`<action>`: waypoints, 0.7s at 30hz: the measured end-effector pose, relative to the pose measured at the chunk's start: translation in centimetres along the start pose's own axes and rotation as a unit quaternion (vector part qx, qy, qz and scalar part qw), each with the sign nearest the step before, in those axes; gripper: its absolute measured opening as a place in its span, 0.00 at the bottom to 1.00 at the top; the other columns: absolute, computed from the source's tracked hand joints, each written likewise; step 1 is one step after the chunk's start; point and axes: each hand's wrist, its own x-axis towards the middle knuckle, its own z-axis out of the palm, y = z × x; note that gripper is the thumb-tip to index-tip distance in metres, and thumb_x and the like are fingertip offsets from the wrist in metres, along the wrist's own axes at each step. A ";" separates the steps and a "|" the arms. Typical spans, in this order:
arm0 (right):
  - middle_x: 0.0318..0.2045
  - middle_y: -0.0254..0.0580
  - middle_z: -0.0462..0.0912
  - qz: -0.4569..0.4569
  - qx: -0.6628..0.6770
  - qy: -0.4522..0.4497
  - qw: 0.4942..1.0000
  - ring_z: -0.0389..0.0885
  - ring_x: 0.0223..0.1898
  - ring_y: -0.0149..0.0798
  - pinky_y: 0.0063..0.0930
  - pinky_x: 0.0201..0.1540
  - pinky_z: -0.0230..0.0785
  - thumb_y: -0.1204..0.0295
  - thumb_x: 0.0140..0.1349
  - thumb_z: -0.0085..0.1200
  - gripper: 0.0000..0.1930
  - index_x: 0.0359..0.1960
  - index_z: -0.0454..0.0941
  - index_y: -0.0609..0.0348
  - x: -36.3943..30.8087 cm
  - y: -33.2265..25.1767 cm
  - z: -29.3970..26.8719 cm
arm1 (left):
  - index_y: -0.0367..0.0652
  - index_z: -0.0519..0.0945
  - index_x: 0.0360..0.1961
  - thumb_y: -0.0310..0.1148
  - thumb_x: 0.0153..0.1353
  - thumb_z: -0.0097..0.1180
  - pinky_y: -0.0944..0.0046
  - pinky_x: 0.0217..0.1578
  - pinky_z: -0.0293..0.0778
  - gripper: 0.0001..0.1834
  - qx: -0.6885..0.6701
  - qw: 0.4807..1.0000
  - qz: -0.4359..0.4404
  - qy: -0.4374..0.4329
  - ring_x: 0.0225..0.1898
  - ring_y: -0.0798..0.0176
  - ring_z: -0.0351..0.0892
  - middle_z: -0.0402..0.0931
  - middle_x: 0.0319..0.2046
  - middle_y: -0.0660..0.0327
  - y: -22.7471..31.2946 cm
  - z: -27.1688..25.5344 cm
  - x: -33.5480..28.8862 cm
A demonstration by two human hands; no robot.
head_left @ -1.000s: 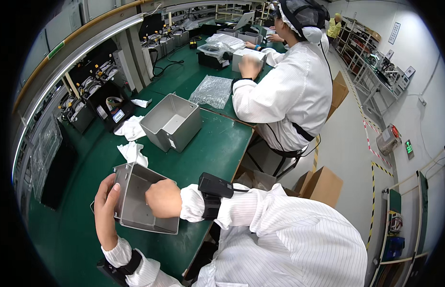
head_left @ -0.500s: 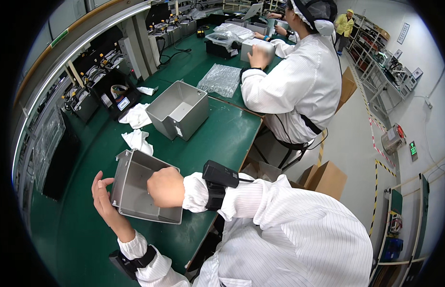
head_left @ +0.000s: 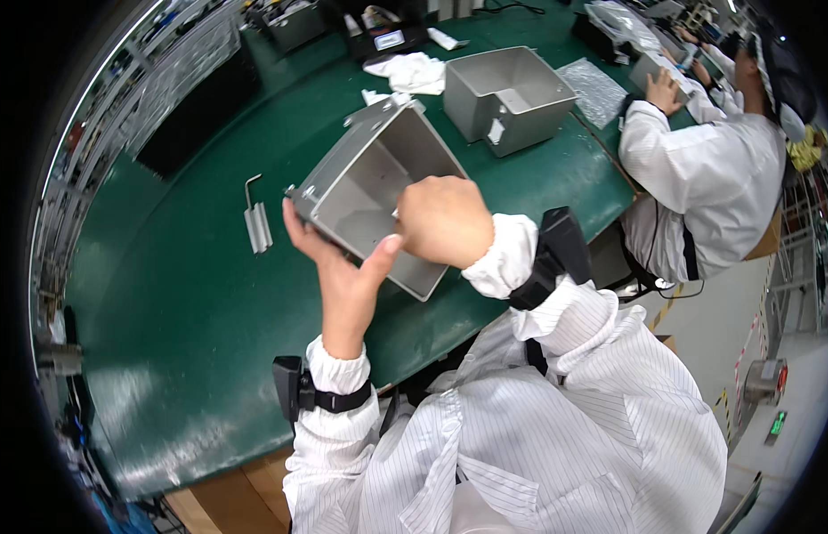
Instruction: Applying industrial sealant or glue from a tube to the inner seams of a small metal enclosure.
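Note:
A grey metal box [head_left: 365,200] stands tilted on the green table in front of me, its open side turned toward me. My left hand [head_left: 343,285] grips the near left wall, thumb at the rim and fingers along the outside. My right hand [head_left: 445,221] is closed in a fist over the opening, knuckles up. A small white bit shows at its fingers; what it holds is mostly hidden. Beyond stands a second grey metal box [head_left: 512,98] with a notched wall. White cloths [head_left: 409,73] lie beside it.
On the green table [head_left: 191,356], a hex key [head_left: 251,189] and short metal bars [head_left: 258,229] lie to the left. Bubble wrap [head_left: 593,93] lies at the far right. A co-worker in white [head_left: 698,178] sits to the right. A black bin [head_left: 383,36] stands at the back.
The view has swung left and down. The near box has turned and tipped up. My left hand has shifted from loosely beside it to gripping its wall; my right fist stays at the opening.

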 end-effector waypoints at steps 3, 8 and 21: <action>0.18 0.49 0.79 0.005 -0.015 -0.001 1.000 0.81 0.24 0.50 0.37 0.27 0.73 0.70 0.39 0.54 0.06 0.17 0.81 0.58 -0.2 -0.5 -0.4 | 0.42 0.32 0.64 0.34 0.43 0.64 0.55 0.56 0.58 0.58 -0.054 0.998 -0.001 0.020 0.58 0.51 0.57 0.50 0.57 0.45 0.4 0.3 -0.2; 0.20 0.51 0.79 0.017 -0.005 -0.042 0.999 0.80 0.24 0.52 0.38 0.28 0.73 0.69 0.44 0.52 0.08 0.19 0.81 0.60 -0.2 -0.3 -0.7 | 0.40 0.38 0.64 0.32 0.41 0.62 0.53 0.56 0.58 0.54 0.038 0.999 0.023 0.013 0.56 0.46 0.58 0.48 0.57 0.43 0.6 0.2 1.1; 0.24 0.53 0.80 -0.068 0.173 -0.073 0.980 0.79 0.29 0.54 0.40 0.34 0.72 0.65 0.51 0.48 0.13 0.26 0.80 0.62 -0.4 -1.5 0.3 | 0.47 0.51 0.60 0.42 0.37 0.59 0.57 0.44 0.66 0.47 0.204 0.967 0.034 -0.151 0.40 0.48 0.70 0.65 0.41 0.46 4.3 -2.8 3.7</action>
